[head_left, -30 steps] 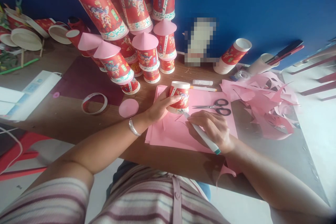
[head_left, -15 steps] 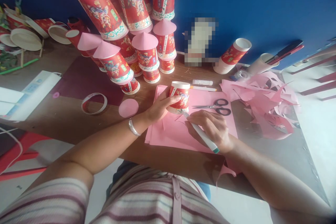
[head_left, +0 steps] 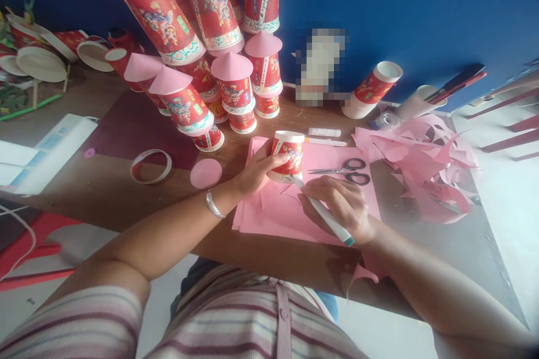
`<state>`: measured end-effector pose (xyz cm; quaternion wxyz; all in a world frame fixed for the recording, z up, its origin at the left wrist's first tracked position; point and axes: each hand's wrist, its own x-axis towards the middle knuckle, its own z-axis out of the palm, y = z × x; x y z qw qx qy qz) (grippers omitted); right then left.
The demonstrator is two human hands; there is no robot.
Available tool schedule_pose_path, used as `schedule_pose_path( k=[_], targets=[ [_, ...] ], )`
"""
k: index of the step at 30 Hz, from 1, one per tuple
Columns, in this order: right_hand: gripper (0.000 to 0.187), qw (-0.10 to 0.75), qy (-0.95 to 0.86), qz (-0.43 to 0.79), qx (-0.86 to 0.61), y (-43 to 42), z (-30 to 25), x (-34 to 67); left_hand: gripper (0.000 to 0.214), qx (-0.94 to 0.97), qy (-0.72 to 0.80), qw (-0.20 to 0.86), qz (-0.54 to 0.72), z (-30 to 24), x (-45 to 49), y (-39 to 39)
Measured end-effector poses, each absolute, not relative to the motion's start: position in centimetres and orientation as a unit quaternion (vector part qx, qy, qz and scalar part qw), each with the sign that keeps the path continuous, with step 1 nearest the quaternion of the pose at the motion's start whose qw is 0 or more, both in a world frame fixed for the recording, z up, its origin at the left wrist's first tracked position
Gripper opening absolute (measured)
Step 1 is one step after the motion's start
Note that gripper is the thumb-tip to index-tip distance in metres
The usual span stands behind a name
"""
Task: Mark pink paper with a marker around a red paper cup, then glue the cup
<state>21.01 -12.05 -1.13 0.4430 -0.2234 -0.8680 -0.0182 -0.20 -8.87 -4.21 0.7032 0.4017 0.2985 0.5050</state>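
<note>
My left hand [head_left: 256, 171] is wrapped round a red printed paper cup [head_left: 290, 151], its thumb across the front. A white band with a few dark marks runs round the cup's lower edge. In my right hand [head_left: 343, 202] is a white marker pen [head_left: 328, 219] with a green end, and its tip meets that band or comes very near it. Beneath both hands lie pink paper sheets [head_left: 273, 213]. Scissors [head_left: 351, 171] rest on the sheets, their blades pointing toward the cup.
Red cup towers with pink cone roofs [head_left: 231, 67] stand at the back left. Pink paper scraps [head_left: 425, 162] heap up at the right. A cut cup ring [head_left: 151, 166], a pink paper disc [head_left: 206, 173], a glue stick [head_left: 324, 132] and a tape roll [head_left: 388, 120] lie about.
The pen's green end has shifted slightly right with my right hand. My left hand and the cup stay in nearly the same place.
</note>
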Motion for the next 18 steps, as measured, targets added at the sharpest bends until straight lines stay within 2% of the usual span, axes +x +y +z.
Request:
schedule_pose_path(
  k=[9, 18],
  targets=[
    [0.023, 0.476, -0.858, 0.001, -0.194, -11.90, -0.92, 20.76, 0.033, 0.368, 0.288, 0.712, 0.525, -4.35, -0.21, -8.46],
    [0.019, 0.463, -0.861, 0.022, -0.208, -11.98, -1.22, 20.87, 0.031, 0.374, 0.261, 0.718, 0.526, -4.24, -0.10, -8.30]
  ],
)
